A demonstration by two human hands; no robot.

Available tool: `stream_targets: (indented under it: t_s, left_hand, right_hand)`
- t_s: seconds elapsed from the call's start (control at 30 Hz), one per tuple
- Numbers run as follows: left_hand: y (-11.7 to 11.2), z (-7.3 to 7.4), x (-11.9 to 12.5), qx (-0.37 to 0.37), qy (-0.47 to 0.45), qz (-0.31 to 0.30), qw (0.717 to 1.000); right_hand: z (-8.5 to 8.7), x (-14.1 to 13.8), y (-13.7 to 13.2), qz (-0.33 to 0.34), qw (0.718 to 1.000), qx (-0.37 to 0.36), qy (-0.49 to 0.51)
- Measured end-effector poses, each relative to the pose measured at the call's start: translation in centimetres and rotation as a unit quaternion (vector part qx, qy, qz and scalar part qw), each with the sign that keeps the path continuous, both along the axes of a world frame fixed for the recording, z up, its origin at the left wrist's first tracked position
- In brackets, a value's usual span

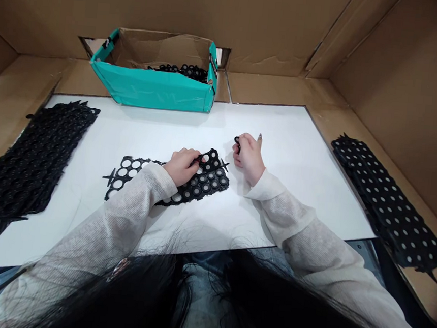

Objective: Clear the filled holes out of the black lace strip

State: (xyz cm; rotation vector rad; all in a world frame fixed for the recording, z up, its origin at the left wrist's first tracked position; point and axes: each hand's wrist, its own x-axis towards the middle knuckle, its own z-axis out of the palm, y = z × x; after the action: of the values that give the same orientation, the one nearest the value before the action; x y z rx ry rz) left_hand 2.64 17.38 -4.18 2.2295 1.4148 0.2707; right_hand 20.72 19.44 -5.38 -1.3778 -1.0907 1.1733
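Note:
A black perforated rubber sheet (211,184) with rows of round holes and a thin spike at each end lies on the white board. My left hand (183,166) grips its upper edge between thumb and fingers, and my forearm covers part of the sheet. Just past the sheet's right end, my right hand (248,154) is closed, pinching a small black ring (236,140) at its fingertips. From the same hand sticks up the pointed tip of a slim brownish tool (260,137), its kind unclear. The right hand is apart from the sheet.
A teal-fronted cardboard box (163,90) with black pieces inside stands at the back. Stacked black perforated sheets (31,158) lie on the left, and more black sheets (387,204) on the right. Cardboard walls (272,31) enclose the white board (300,145).

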Motion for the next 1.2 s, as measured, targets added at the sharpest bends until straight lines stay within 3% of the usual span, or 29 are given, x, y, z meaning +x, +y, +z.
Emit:
stream_targets:
  t_s: [0.17,0.37,0.5,0.67,0.77,0.87,1.03,1.2]
  left_hand:
    - [0.0,-0.2,-0.1,0.012,-0.056,-0.006,0.998]
    - [0.4,-0.7,-0.2,0.001,-0.169,0.027,0.985]
    - [0.3,-0.6,-0.2,0.004,-0.196,0.042,0.98]
    - [0.2,-0.5,-0.2,0.0,-0.207,0.016,0.978]
    - [0.3,-0.7,-0.3,0.003,-0.211,0.001,0.977]
    - [0.4,-0.8,-0.4,0.003,-0.215,-0.009,0.976]
    - [0.5,-0.6,-0.4,-0.012,-0.224,-0.028,0.974]
    - [0.5,-0.5,-0.5,0.001,-0.207,-0.024,0.978]
  right_hand:
    - [0.2,-0.5,-0.9,0.078,0.991,0.084,-0.066]
    - [0.3,-0.7,-1.8,0.092,0.969,0.15,-0.172]
    - [0.6,-0.7,-2.2,0.15,0.925,0.217,-0.273]
    - [-0.3,-1.0,-1.9,0.266,0.869,0.215,-0.358]
    - [-0.6,-0.9,-1.6,0.3,0.853,0.229,-0.362]
    - [-0.3,-0.7,-1.4,0.311,0.861,0.228,-0.331]
    - [0.4,-0.6,-1.2,0.312,0.9,0.186,-0.241]
    - [-0.1,-0.8,-0.7,0.226,0.967,0.049,-0.109]
